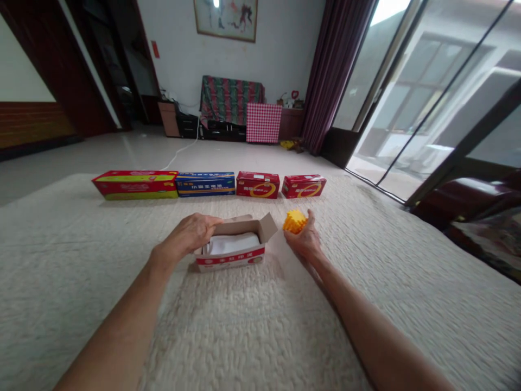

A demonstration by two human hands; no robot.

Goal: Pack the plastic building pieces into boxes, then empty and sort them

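Observation:
An open red-and-white cardboard box lies on the cream bedspread in front of me, with white material inside and its flaps up. My left hand rests on the box's left end, fingers curled over the rim. Just right of the box, my right hand is closed around a spiky yellow-orange ball and holds it slightly above the bedspread.
A row of several closed boxes lines the far edge of the bed: a long red-yellow one, a blue one, and two red ones. Beyond are a tiled floor, a cloth-covered cabinet, curtains and glass doors at right.

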